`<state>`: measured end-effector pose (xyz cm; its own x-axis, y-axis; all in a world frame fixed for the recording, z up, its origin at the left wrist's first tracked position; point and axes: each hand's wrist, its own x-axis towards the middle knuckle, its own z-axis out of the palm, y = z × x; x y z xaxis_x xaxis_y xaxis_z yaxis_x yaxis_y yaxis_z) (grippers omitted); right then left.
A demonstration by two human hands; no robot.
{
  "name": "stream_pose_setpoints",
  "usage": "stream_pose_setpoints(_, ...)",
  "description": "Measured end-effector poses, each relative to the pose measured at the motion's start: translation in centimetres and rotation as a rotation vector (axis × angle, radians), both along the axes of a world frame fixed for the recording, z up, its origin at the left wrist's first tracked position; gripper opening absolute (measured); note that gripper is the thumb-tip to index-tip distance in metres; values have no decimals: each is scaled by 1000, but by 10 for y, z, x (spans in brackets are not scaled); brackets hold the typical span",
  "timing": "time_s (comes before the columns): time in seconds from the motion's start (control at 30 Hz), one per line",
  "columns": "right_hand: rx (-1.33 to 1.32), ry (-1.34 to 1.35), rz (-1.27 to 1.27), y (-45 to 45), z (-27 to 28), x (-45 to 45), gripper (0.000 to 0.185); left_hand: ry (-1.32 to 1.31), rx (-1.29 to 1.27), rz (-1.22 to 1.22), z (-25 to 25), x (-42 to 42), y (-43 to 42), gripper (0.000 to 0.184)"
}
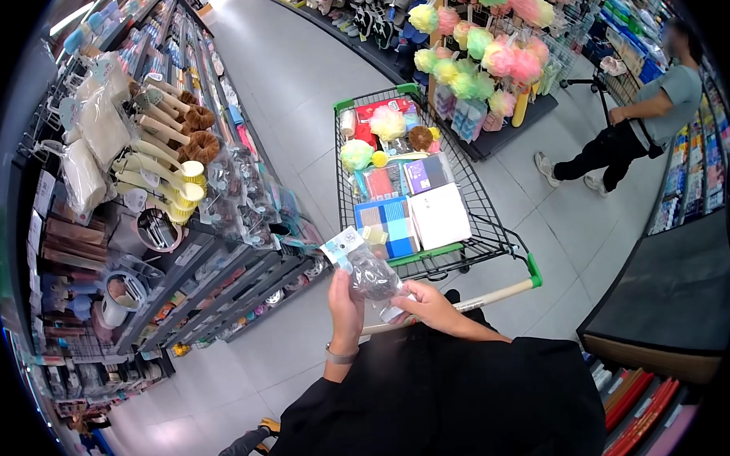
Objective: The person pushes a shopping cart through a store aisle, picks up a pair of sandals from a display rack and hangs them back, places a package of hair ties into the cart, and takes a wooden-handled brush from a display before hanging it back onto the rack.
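Cart's got a decent load already: puffs, a checked pack, a white pack. The clear packet isn't in there though, it's up by the near end. Left hand pinches its side, right hand grips the bottom. Can't tell if it's opened.

The person's left bare hand was raised in front of the torso, its fingers pointing upward and bent in a light grip. A narrow greyish band circled the left wrist. The right bare hand reached leftward, its fingers curled in a pinching hold, near the left but apart. Both bare forearms emerged from a loose black fabric garment.
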<state>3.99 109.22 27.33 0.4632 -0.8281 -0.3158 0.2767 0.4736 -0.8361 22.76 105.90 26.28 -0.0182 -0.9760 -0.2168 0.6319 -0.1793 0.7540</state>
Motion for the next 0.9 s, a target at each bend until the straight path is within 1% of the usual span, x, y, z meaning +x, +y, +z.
stream_pose_setpoints(0.03, 2, 3, 5, -1, -2, 3, 24, 3, 2, 5, -6, 6, -1, 45)
stream_pose_setpoints(0.1, 62, 34, -2, -4, -5, 9, 24, 112, 114, -1, -26, 21, -2, 50)
stream_pose_setpoints(0.13, 63, 38, 4, -6, -7, 12, 24, 116, 114, 5, -44, 27, -2, 50)
stream_pose_setpoints(0.17, 117, 11, -40, -8, -11, 17, 23, -88, 127, 1, -64, 34, -1, 48)
stream_pose_setpoints(0.2, 172, -15, -84, -10, -17, 21, 23, -291, 140, -4, -66, 37, -1, 47)
stream_pose_setpoints(0.23, 200, 30, -101, -13, -28, 23, 23, -381, 140, -42, -68, 42, 6, 38)
stream_pose_setpoints(0.27, 202, 34, -98, -16, -34, 27, 23, -377, 142, -40, -74, 47, 12, 38)
stream_pose_setpoints(0.33, 206, 11, -227, -25, -46, 34, 20, -681, 15, -196, -90, 54, 28, 28)
stream_pose_setpoints(0.4, 212, 34, -257, -36, -60, 39, 21, -894, 15, -281, -107, 59, 44, 29)
stream_pose_setpoints(0.43, 222, 53, -290, -44, -68, 40, 22, -1101, -139, -291, -108, 61, 49, 22)
stream_pose_setpoints(0.47, 234, 73, -324, -50, -76, 41, 22, -1093, -135, -292, -110, 62, 50, 22)
stream_pose_setpoints(0.53, 264, 86, -367, -67, -83, 42, 22, -1258, -418, -342, -94, 59, 51, 18)
stream_pose_setpoints(0.57, 250, 105, -379, -77, -94, 40, 24, -1274, -468, -324, -94, 59, 50, 14)
stream_pose_setpoints(0.63, 227, 154, -413, -103, -112, 37, 25, -1294, -465, -327, -97, 59, 49, 13)
stream_pose_setpoints(0.77, 251, 108, -398, -168, -149, 41, 24, -1353, -439, -311, -104, 57, 45, 12)
stream_pose_setpoints(0.87, 331, 92, -364, -225, -183, 58, 24, -1416, -411, -255, -106, 55, 41, 12)
stream_pose_setpoints(0.9, 344, 59, -359, -245, -193, 66, 24, -1474, -335, -332, -104, 55, 40, 16)
